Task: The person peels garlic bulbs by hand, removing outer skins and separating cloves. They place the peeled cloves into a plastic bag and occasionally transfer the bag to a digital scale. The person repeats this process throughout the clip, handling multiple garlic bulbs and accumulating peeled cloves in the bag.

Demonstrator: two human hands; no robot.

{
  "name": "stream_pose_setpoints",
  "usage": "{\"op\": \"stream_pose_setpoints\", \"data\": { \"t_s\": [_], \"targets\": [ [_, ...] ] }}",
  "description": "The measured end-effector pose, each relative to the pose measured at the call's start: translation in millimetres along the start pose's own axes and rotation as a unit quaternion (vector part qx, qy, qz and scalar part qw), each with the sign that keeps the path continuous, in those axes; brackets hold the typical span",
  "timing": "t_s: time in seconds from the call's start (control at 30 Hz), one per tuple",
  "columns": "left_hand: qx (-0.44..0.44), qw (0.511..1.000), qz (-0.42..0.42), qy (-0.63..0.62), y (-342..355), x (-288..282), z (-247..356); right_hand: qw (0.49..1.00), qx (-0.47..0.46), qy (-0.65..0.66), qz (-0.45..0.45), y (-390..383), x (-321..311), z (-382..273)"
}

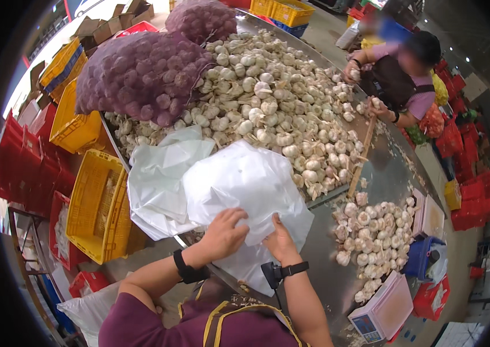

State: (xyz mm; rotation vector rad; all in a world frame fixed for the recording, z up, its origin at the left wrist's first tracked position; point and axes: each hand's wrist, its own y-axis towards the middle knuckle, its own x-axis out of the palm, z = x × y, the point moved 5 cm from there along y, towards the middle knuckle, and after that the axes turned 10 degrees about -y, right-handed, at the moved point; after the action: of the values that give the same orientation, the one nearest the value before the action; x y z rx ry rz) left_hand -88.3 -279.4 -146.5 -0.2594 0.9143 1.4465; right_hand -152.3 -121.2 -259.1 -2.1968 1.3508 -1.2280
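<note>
Gripping one white plastic bag (239, 185), fingers of both the left hand (224, 231) and right hand (279, 240) clench it; two purple mesh sacks (141, 75) behind.

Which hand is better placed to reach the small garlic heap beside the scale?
Probably the right hand: it grips the white plastic bag nearer the small garlic heap; the left hand lies farther away.

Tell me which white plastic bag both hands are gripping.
The right-hand bag, puffed up nearest the person: left hand and right hand pinch its lower edge. The flatter bag beside it lies untouched.
</note>
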Motion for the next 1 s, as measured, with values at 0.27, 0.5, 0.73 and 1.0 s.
{"op": "stream_pose_setpoints", "data": {
  "t_s": [0.27, 0.5, 0.73, 1.0],
  "targets": [
    [-0.159, 0.970, 0.148, -0.106, 12, -18, -72, 0.962, -0.186, -0.085, 0.179, -46, -25, -41],
    [-0.233, 0.957, 0.145, -0.094, 10, 27, -149, 0.881, -0.332, -0.116, 0.316, -113, -65, -35],
    [-0.160, 0.977, 0.085, 0.110, -2, 21, -182, 0.743, -0.427, 0.096, 0.506, -320, -190, -69],
    [-0.062, 0.982, -0.044, -0.175, 95, 33, 55, 0.749, -0.285, -0.423, 0.424, -362, -133, -48]
  ]
}}
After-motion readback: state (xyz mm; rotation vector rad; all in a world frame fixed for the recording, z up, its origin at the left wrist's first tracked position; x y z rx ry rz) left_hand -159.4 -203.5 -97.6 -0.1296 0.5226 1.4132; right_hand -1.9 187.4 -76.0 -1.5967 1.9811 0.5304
